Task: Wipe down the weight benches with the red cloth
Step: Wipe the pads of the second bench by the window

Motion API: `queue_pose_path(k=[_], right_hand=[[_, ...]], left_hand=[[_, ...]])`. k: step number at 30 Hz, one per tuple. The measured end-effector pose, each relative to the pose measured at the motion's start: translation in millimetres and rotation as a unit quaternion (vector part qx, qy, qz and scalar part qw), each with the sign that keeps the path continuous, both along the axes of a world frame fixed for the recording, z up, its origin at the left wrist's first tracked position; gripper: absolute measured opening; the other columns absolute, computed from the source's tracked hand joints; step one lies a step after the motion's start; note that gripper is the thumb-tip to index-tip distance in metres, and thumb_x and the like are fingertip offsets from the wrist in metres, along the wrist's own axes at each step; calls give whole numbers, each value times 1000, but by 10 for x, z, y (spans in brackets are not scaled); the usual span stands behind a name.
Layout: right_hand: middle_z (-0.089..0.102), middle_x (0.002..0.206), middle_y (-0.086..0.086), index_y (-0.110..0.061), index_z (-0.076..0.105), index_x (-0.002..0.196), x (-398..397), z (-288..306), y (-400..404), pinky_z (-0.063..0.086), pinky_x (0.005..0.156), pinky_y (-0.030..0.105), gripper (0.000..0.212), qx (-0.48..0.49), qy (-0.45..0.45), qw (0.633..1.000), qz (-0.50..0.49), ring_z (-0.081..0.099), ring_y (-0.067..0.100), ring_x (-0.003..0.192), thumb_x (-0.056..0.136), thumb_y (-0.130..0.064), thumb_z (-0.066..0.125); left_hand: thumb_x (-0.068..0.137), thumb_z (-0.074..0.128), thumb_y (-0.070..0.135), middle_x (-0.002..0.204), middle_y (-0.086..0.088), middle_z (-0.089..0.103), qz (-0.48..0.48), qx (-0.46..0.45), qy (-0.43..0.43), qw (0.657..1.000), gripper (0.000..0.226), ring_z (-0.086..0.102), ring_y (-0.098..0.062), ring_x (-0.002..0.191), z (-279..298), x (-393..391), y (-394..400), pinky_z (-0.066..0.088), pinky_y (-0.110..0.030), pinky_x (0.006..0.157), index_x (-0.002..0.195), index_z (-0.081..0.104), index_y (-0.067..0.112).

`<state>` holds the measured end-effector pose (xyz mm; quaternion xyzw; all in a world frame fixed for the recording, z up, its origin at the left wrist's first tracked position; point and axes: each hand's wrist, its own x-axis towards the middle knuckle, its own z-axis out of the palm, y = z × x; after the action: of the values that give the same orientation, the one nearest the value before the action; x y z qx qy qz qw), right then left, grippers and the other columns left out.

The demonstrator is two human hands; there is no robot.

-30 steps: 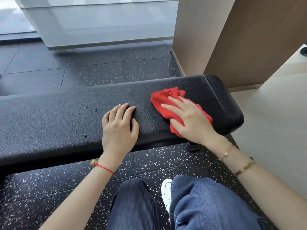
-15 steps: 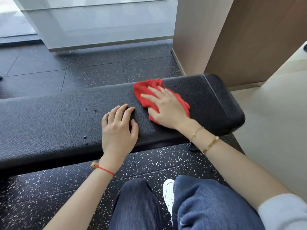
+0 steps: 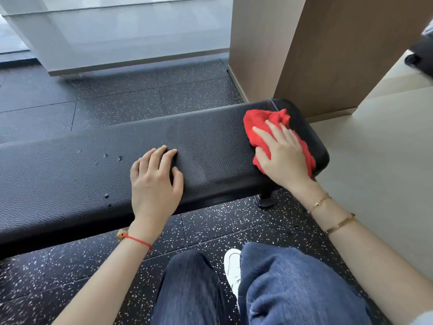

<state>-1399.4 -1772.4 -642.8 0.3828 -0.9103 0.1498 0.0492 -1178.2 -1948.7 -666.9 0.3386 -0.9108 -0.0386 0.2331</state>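
Wiping at the right end of the bench: our right hand lies flat on the red cloth, fingers spread and nearly straight, pressing rather than pinching, so the grip is wide and the cloth is bunched under the palm against the pad. That spread likely gives broad contact over the textured vinyl. Cloth sits close to the right end, reaching both the far and near edges. Our left hand rests on the bench's near edge around mid-length, fingers relaxed, holding nothing; we judge it a brace while crouching. Small nicks mark the pad toward the left end, well apart from the cloth. That stretch probably awaits wiping.
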Motion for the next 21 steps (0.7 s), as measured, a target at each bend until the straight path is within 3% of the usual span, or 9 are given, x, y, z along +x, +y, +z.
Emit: queue_pose_path(k=[3,10,13,18,21], right_hand=[[39,154,1,-33,47,142,119,-48,368,18,121,42,53,-16,12,999,29,31,28,143,89,-37,45],[35,156,8,-24,49,142,-559,43,280,17,120,40,49,-21,-25,992,-124,32,32,141,93,-27,50],[30,159,6,-26,46,144,-520,65,0,16,121,39,52,9,-21,996,-90,29,31,143,93,-32,50],[35,157,2,-33,48,142,-384,14,-37,20,121,41,53,27,-15,998,55,32,27,143,89,-38,44],[37,156,4,-31,49,141,-741,34,-111,21,120,40,50,18,-24,999,13,34,27,143,91,-35,45]], left_hand=[[94,45,28,140,-3,56,-5,1,5,1000,42,46,-25,134,-7,12,-20,31,-45,114,132,59,17],[94,44,27,140,-4,57,-3,-9,10,1000,42,46,-26,133,-31,3,-2,31,-45,114,131,59,16],[94,44,27,139,-5,57,1,-13,10,1000,42,47,-28,133,-26,-2,10,32,-45,113,131,59,15],[94,44,27,139,-5,57,-4,-13,15,1000,42,47,-27,133,-29,-3,1,32,-46,113,131,60,15],[94,45,27,139,-5,57,-2,-16,9,1000,42,47,-28,132,-30,1,-6,32,-46,114,131,60,14]])
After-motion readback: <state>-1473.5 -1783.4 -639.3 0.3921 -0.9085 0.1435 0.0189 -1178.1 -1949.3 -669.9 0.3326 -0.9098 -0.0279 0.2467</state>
